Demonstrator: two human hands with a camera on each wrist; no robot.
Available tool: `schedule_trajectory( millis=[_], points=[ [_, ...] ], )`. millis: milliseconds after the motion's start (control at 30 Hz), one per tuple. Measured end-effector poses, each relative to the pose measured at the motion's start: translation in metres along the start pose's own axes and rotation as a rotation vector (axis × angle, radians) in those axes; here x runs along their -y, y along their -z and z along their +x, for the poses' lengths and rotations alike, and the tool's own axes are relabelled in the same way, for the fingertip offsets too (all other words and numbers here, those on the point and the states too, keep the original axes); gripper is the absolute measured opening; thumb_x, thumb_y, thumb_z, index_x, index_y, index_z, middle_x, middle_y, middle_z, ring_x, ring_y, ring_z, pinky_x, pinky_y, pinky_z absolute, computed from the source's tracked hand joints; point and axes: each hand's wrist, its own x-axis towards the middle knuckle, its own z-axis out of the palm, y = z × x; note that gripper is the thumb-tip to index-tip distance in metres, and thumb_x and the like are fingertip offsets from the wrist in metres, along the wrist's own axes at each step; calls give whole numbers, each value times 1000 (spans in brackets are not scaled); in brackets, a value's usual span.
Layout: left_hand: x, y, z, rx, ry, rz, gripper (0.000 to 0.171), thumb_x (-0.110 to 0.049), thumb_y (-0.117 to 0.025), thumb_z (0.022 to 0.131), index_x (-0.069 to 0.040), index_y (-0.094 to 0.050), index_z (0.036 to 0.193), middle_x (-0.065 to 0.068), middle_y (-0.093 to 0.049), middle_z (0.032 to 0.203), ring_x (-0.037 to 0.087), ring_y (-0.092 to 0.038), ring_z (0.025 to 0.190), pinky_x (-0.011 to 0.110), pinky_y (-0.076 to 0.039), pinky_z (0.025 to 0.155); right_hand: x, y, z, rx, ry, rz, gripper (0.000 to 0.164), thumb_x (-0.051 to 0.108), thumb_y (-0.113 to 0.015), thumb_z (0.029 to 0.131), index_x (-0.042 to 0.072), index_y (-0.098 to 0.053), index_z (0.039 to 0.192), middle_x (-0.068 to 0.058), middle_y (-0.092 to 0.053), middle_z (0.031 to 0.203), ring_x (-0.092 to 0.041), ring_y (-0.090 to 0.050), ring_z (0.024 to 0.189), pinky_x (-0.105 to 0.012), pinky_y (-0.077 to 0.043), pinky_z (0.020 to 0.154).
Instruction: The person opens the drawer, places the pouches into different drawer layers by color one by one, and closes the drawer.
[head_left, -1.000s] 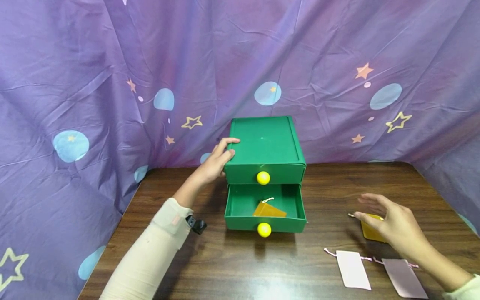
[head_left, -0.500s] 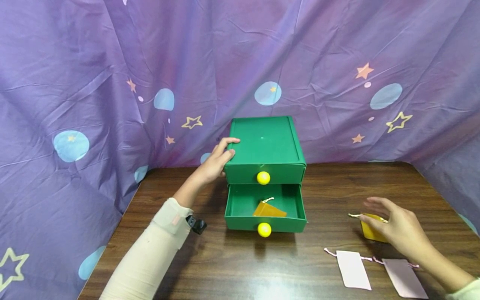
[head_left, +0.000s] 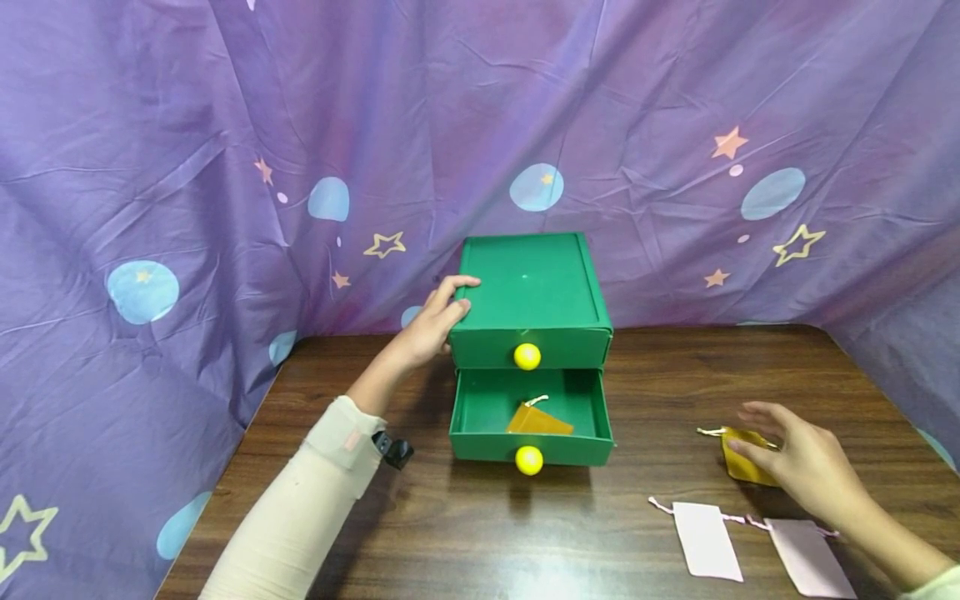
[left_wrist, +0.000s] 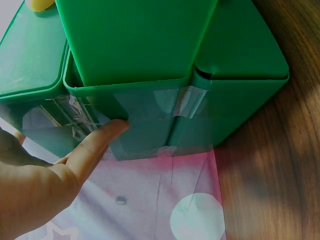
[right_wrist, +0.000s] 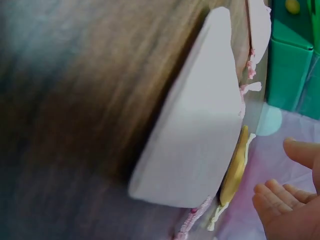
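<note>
Head view: brightly, evenly lit from overhead, with white glare on the near part of the table (head_left: 551, 577), small highlights on the yellow knobs (head_left: 527, 357), soft shadow beneath the drawer (head_left: 480, 448) and darker shading beside the left sleeve (head_left: 300, 500); slightly soft in fine detail. Left wrist view: dimmer and hazy, with pale reflections on the tape (left_wrist: 190, 102), a pink tinge along the curtain (left_wrist: 150, 195) edge and dark shading on the table. Right wrist view: streaked with blur across the table, bluish at upper left, darker below, washed out on the nearest bag (right_wrist: 195, 125).
</note>
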Motion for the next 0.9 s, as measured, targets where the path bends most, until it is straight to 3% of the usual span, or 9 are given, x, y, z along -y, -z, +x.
schedule_trajectory(
  millis=[100, 200, 233, 367, 467, 567, 667, 767, 900],
  points=[
    [0, 0, 0, -2, -3, -9, 45, -26, -41, 107, -19, -39, 152, 23, -21, 148, 24, -56, 86, 27, -56, 57, -1, 0, -3, 28, -18, -16, 62, 17, -92, 73, -3, -64, 124, -24, -73, 112, -32, -76, 89, -34, -55, 76],
    [1, 0, 0, -4, -6, 3, 45, -26, -41, 107, -19, -39, 152, 23, -22, 147, 24, -56, 86, 29, -56, 57, -1, -1, -5, 51, -27, -15, 63, 16, -92, 74, -5, -62, 125, -27, -72, 113, -49, -71, 89, -45, -55, 73],
    [1, 0, 0, -6, -6, 7, 45, -26, -41, 107, -19, -39, 152, 23, -22, 146, 24, -56, 87, 30, -57, 57, -2, -1, -6, 60, -30, -14, 63, 16, -92, 74, -5, -62, 126, -28, -71, 113, -50, -71, 89, -48, -56, 73],
    [1, 0, 1, -6, -7, 13, 45, -27, -41, 107, -19, -39, 152, 23, -23, 146, 24, -56, 87, 33, -57, 58, -5, -4, -7, 71, -30, -10, 65, 18, -93, 74, -6, -61, 125, -28, -71, 113, -49, -71, 89, -37, -57, 72],
    [1, 0, 0, -2, -6, 10, 45, -27, -40, 108, -18, -38, 152, 24, -23, 145, 24, -55, 85, 28, -56, 56, -8, -6, -8, 74, -28, -9, 65, 19, -93, 72, -5, -62, 124, -26, -72, 112, -30, -76, 88, -17, -53, 73],
    [1, 0, 0, 1, -3, 2, 46, -26, -40, 108, -18, -38, 152, 24, -22, 145, 23, -56, 85, 27, -56, 55, -10, -9, -9, 68, -21, -22, 65, 20, -94, 71, -4, -63, 123, -24, -73, 111, -19, -74, 87, -11, -47, 75],
    [1, -1, 0, 0, 0, -4, 46, -26, -40, 107, -18, -38, 152, 24, -21, 146, 24, -56, 87, 27, -57, 56, -10, -11, -10, 70, -17, -31, 65, 22, -94, 72, -4, -63, 123, -24, -73, 111, -31, -74, 91, -36, -53, 80],
    [1, -1, 1, -1, 2, -12, 46, -26, -41, 107, -17, -38, 152, 24, -21, 146, 26, -57, 89, 29, -59, 58, -10, -13, -11, 75, -13, -41, 65, 22, -94, 71, -3, -63, 123, -24, -73, 111, -46, -71, 95, -55, -48, 81],
    [1, 0, 1, 0, 3, -16, 46, -26, -41, 107, -17, -38, 152, 24, -21, 145, 26, -57, 91, 30, -60, 59, -10, -14, -11, 76, 6, -52, 64, 19, -95, 69, -2, -64, 121, -23, -74, 111, -44, -71, 93, -54, -49, 81]
  ],
)
